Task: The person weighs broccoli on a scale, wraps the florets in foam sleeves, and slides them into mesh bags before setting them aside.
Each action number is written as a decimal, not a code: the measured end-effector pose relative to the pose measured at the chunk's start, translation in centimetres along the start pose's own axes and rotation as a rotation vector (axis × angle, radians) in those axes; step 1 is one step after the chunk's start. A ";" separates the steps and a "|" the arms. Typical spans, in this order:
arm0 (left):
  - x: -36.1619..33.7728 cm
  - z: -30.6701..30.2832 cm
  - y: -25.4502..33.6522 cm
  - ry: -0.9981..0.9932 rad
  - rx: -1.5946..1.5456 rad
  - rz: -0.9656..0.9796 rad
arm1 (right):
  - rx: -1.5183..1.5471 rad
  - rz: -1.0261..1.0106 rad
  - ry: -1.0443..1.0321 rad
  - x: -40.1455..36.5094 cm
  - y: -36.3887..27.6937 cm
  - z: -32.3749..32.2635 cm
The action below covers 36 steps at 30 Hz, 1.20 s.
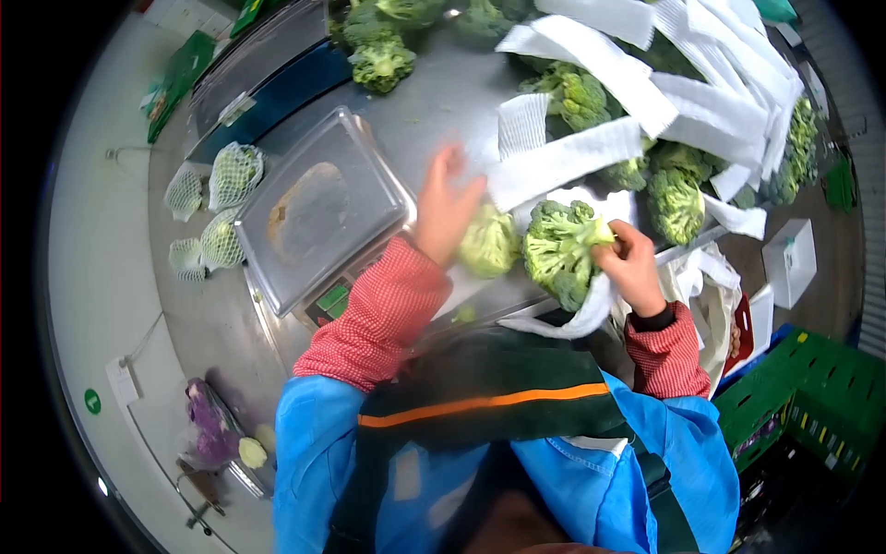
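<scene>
My right hand [631, 266] pinches a broccoli head [560, 247] by its stem, with the green florets facing left. My left hand [446, 205] is smeared by motion, but its fingers look spread and nothing shows in them. It hovers between the scale's clear tray [318, 208] and another broccoli head [488, 242]. Just right of it, a white netting strip [563, 166] lies across the metal table [434, 111]. Below the held broccoli, a further white strip [577, 319] hangs over the table edge.
More white strips [729, 102] lie heaped over several broccoli heads [676, 205] at the right. Netted heads [237, 174] sit left of the scale. A purple cauliflower [212, 425] lies at lower left, and green crates [808, 388] stand at lower right.
</scene>
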<state>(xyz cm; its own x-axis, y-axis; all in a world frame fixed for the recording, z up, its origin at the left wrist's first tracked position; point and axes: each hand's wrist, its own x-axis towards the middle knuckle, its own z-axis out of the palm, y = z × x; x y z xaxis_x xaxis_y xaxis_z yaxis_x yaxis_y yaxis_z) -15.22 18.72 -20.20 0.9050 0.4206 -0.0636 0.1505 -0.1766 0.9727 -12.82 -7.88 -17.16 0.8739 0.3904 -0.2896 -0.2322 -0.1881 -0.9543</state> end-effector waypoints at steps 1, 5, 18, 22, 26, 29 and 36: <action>-0.6 -1.0 0.1 -0.037 -0.162 -0.118 | 0.094 -0.037 -0.027 0.4 -1.6 0.9; -5.3 -2.5 0.0 -0.039 -0.100 0.314 | -0.061 -0.337 -0.141 4.5 -6.4 8.3; -12.7 -7.5 -5.7 0.013 -0.175 -0.175 | -0.392 -0.431 -0.412 10.2 -7.8 22.4; -12.5 -8.4 -4.5 -0.038 -0.005 -0.061 | -0.062 -0.201 -0.628 8.4 -6.5 17.3; -12.0 -8.8 -2.4 -0.225 -0.080 -0.132 | 0.044 0.040 -0.722 6.3 -5.8 12.5; -11.8 -8.5 -1.2 -0.264 -0.008 -0.030 | 0.118 0.081 -0.760 6.1 -4.6 8.9; -11.2 -9.4 1.0 -0.218 0.021 0.132 | -0.069 0.042 -0.525 5.1 -3.8 4.5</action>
<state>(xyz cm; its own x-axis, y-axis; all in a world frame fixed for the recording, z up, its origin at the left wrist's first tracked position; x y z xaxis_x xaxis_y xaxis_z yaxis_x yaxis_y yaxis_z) -28.91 22.18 -16.46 0.9814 0.1915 0.0148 0.0315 -0.2364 0.9711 -9.46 -1.11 -15.34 0.5293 0.7765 -0.3420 -0.2182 -0.2650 -0.9392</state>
